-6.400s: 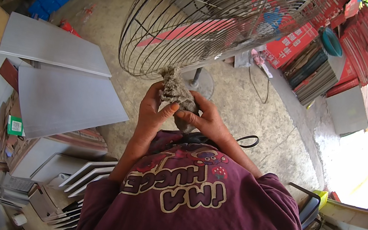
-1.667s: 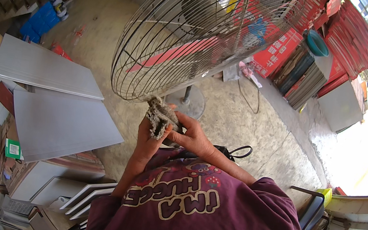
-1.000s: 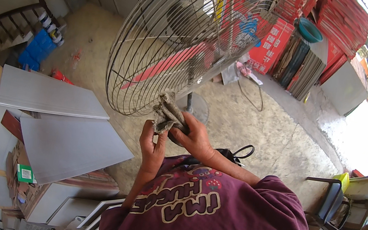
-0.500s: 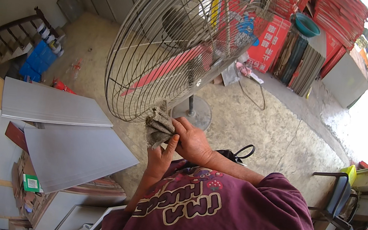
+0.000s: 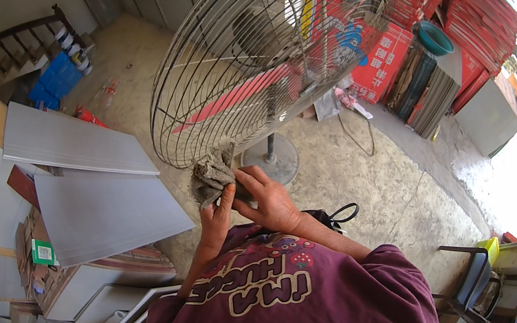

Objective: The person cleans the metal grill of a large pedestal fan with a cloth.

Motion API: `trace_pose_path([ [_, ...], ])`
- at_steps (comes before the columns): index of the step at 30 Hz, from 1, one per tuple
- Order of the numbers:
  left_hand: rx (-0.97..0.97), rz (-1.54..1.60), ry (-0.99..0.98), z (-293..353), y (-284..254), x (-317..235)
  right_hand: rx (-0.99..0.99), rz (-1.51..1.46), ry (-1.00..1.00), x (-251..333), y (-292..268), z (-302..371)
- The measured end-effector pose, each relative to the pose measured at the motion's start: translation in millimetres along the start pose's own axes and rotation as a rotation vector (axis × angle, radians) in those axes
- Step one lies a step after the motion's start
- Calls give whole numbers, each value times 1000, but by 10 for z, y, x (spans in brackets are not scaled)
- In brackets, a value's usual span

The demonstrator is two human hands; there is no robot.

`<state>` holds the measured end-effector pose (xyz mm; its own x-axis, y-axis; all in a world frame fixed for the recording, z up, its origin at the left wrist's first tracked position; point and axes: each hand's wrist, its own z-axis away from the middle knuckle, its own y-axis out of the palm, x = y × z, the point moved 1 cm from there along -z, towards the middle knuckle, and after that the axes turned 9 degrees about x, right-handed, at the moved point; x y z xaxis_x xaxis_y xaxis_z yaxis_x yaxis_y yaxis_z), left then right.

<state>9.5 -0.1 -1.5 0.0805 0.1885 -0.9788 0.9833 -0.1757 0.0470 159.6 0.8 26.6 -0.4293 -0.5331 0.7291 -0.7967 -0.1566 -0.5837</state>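
Observation:
A crumpled grey-brown rag (image 5: 212,174) is bunched at the lower rim of a large fan's wire guard (image 5: 181,101). My left hand (image 5: 215,224) pinches the rag from below, its thumb pointing up along the cloth. From the right, my right hand (image 5: 270,203) holds the rag's near side between thumb and fingers, and part of the cloth shows in the gap between them. Behind the wires are a red-pink blade (image 5: 234,99) and the dark motor (image 5: 259,32). The fan stands on a round grey base (image 5: 279,158). The rag hides part of the guard's rim.
Grey panels (image 5: 106,215) lie on a stack at the left. A dark bag (image 5: 324,219) sits just beyond my right forearm. Red cartons (image 5: 381,62), upright tiles and a teal basin (image 5: 435,38) stand at the back right. A chair (image 5: 473,286) is at the right.
The rag and both hands have shifted slightly left along the fan's lower rim. My right thumb and fingers have spread a little. The view has shifted slightly.

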Motion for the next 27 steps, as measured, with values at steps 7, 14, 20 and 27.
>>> trace_pose_path([
  [7, -14, -18, -26, 15, -2, -37, -3, -86, 42, -31, -30, 11],
  [14, -25, -88, 62, -15, 15, -45, -97, -153, 32, -105, 13, 10],
  [20, -17, -189, 101, -39, -25, -21, -95, -192, 54, -110, 4, -7],
  [27, -16, -274, 198, -79, -15, -95, -92, -213, 48, -132, -8, -16],
])
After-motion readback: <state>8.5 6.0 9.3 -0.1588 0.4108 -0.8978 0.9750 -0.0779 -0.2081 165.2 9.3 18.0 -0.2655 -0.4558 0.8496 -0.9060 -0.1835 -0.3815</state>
